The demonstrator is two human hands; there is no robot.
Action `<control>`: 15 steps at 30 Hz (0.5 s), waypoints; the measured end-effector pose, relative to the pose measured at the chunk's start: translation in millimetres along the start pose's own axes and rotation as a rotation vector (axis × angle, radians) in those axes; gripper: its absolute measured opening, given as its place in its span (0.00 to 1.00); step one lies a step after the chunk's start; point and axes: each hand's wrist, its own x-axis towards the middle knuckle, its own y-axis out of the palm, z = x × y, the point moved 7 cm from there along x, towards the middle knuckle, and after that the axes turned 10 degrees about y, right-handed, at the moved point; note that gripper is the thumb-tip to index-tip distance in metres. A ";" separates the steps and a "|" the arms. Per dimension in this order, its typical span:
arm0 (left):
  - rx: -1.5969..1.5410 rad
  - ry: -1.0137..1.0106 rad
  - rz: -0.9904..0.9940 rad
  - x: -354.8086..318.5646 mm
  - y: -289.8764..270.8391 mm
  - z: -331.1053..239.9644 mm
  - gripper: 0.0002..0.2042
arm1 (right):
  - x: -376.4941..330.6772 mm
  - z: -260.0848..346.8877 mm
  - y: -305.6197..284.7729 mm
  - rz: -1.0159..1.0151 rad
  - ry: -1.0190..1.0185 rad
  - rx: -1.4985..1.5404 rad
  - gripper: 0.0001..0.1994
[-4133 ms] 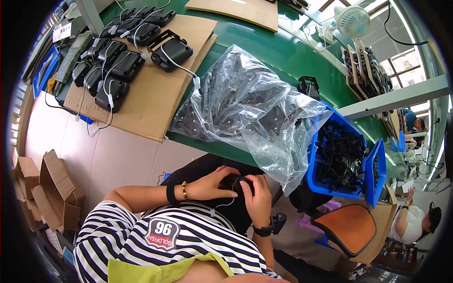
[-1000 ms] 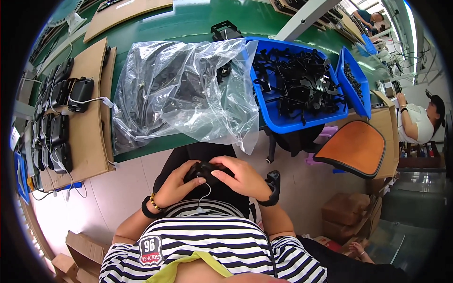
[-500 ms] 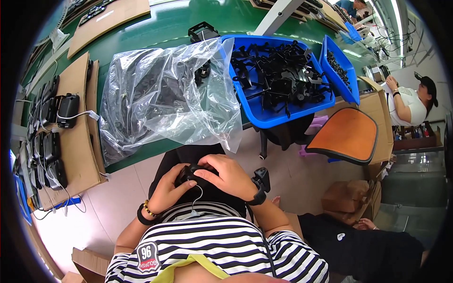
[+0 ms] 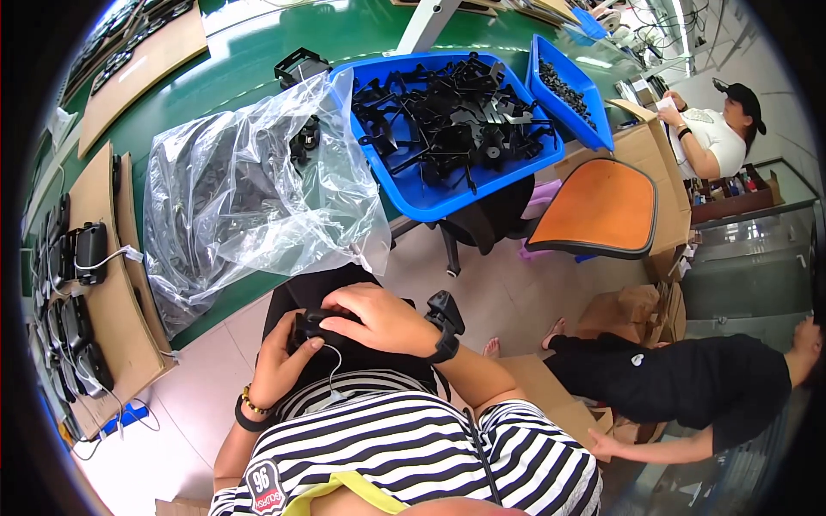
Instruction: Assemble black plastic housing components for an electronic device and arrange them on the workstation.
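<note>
Over my lap, both hands hold a small black device [image 4: 311,323] with a thin white cable that hangs down to a pale plug [image 4: 334,396]. My left hand [image 4: 282,359] grips its left side, the thumb lying along the near edge. From the right, my right hand [image 4: 379,322] curls over the top with thumb and fingers pressed on it. Much of the device is covered by my fingers. Beyond my hands, a clear plastic bag [image 4: 249,198] with dark parts inside lies on the green table [image 4: 245,301].
A blue bin [image 4: 430,211] of black brackets and a smaller blue tray [image 4: 594,133] of small dark parts stand beyond. Cabled black devices [image 4: 90,249] rest on cardboard at left. An orange chair [image 4: 594,211] stands right. A person in black [image 4: 688,383] bends near a cardboard box [image 4: 542,391].
The view has swung to the right, so the table things sit further left. My hands keep hold of the black device. The person in black now shows more, an arm reaching toward the cardboard.
</note>
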 end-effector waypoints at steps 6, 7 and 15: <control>0.026 -0.005 -0.008 -12.1 -1.0 6.4 0.21 | -4.6 8.7 -1.0 0.043 0.015 0.021 0.14; 0.001 -0.001 -0.013 -11.1 0.2 5.2 0.21 | -4.6 7.2 -0.8 0.066 0.016 0.032 0.14; 0.065 0.064 -0.081 -3.7 5.2 -2.2 0.22 | -1.3 -3.5 17.1 0.004 0.102 -0.068 0.13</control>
